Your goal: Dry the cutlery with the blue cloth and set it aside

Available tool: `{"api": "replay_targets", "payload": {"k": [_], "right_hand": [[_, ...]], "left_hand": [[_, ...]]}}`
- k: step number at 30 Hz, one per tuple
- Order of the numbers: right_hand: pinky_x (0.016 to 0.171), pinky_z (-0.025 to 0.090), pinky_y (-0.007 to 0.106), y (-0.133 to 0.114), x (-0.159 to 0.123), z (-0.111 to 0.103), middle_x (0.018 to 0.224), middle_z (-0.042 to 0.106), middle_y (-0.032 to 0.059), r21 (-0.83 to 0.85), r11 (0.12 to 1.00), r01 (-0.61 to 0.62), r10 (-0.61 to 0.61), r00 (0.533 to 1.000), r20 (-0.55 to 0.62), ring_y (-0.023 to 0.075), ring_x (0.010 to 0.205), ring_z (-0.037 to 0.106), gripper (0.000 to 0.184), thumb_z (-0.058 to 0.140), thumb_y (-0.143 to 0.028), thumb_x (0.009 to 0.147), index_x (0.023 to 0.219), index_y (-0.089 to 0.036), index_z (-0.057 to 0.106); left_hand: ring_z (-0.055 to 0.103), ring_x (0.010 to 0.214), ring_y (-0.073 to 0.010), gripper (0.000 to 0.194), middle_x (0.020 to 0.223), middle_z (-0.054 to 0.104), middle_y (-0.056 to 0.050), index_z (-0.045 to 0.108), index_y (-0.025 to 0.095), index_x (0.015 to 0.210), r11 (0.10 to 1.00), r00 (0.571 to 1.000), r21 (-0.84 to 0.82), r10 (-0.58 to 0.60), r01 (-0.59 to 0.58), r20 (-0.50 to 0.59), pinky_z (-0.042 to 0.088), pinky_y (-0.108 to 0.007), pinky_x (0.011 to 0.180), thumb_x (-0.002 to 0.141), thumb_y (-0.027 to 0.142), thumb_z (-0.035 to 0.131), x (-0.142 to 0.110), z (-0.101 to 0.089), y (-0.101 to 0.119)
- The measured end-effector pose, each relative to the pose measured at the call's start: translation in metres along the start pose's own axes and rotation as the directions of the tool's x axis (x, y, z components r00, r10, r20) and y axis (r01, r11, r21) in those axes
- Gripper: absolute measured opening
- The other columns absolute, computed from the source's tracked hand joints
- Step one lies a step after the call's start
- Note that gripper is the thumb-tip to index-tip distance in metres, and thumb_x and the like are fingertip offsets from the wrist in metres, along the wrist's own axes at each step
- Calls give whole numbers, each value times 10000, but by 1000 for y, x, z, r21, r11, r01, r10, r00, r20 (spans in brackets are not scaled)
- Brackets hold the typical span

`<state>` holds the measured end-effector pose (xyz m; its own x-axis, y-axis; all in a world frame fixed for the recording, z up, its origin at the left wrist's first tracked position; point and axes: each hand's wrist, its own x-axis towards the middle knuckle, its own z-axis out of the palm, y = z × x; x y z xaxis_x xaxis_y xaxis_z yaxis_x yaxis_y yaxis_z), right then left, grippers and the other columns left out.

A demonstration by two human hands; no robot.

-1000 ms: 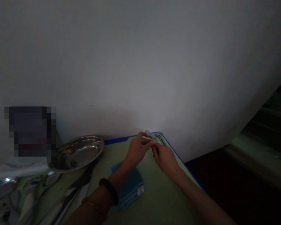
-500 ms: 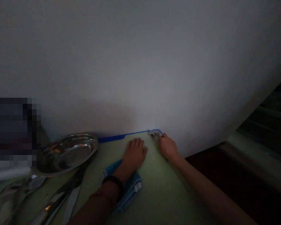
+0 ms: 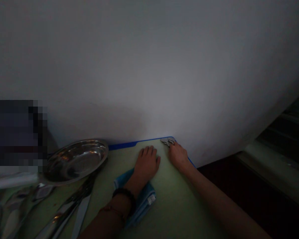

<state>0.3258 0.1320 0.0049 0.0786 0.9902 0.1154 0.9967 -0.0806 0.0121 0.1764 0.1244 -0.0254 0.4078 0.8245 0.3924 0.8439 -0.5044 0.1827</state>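
My left hand [image 3: 147, 164] lies flat on the pale green tabletop [image 3: 179, 205], its fingers stretched out and holding nothing. Under that wrist is a folded blue cloth [image 3: 144, 202] with a white label. At the table's far right corner, my right hand [image 3: 178, 156] is closed over several pieces of metal cutlery [image 3: 166, 142]. Their shiny ends, which look like spoon heads, stick out past the fingers. The handles are hidden by the hand.
An oval metal dish [image 3: 77, 162] stands against the wall [image 3: 149, 73]. In front of it lie several knives [image 3: 81, 212] and large spoons [image 3: 13, 212]. A blurred-out dark object [image 3: 12, 132] is at the left. Beyond the table's right edge is a dark floor [image 3: 229, 186].
My hands were together around a spoon; they have since parted. The left has come down flat on the table, while the right has stayed at the corner with the cutlery.
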Motion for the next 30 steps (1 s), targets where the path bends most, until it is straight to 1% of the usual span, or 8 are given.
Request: {"api": "replay_targets", "payload": {"k": [7,11,15,18,20,26,28,30], "right_hand": [[735,458,370,-3,-12,-7,1112,536,157,60,998,5,1,996,-93,292,1016,512,318,364,-243,864,1102,-130,542],[824,430,333,-17,-31,-17,1124,531,123,144,985,96,-76,988,-138,247,1039,498,322,386,-269,866,1140,-156,514],[833,420,266,-47,-61,-27,1056,551,78,296,927,228,-184,968,-170,166,938,544,289,369,-269,887,1115,-172,517],[806,430,259,-79,-87,-26,995,554,65,511,765,392,-353,919,-176,145,865,556,257,382,-262,887,1073,-172,535],[815,435,283,-103,-103,-20,989,553,70,551,691,469,-458,873,-169,166,889,548,262,423,-305,873,1065,-177,546],[860,418,386,-154,-125,-5,1054,550,130,423,723,546,-489,837,-244,236,961,505,333,424,-342,868,1087,-140,571],[874,404,399,-163,-132,-7,1059,561,120,380,686,621,-561,784,-267,231,960,502,330,391,-318,883,1114,-163,570],[910,376,417,-172,-143,-10,1109,558,88,368,577,729,-690,676,-259,229,1008,487,355,395,-379,881,1174,-242,539]], "left_hand": [[576,963,-211,295,1159,551,-82,520,166,1141,997,999,-75,-13,16,39,494,-418,801,874,290,525,3,-4,-4],[584,940,-202,284,1141,560,-79,526,167,1132,989,991,-143,-25,43,130,502,-404,785,876,290,521,3,-23,-16],[588,926,-193,247,1102,581,-72,546,161,1092,988,988,-154,-6,29,153,497,-396,790,880,283,513,-22,-68,-33],[591,915,-168,176,989,630,-55,563,162,1007,992,990,-123,-8,26,143,464,-305,819,887,192,437,-56,-110,-47],[599,870,-172,187,978,631,-59,553,166,998,996,988,-79,-36,49,148,463,-286,771,879,200,413,-82,-137,-57],[606,779,-191,217,868,635,-49,556,187,872,970,948,132,-230,204,222,454,-295,699,883,278,359,-155,-196,-104],[599,866,-231,247,944,622,-98,556,160,926,927,915,237,-341,290,217,443,-337,760,874,286,349,-173,-209,-128],[591,912,-299,306,979,608,-171,569,114,938,857,858,346,-467,381,214,437,-403,768,861,308,345,-186,-219,-154]]}}
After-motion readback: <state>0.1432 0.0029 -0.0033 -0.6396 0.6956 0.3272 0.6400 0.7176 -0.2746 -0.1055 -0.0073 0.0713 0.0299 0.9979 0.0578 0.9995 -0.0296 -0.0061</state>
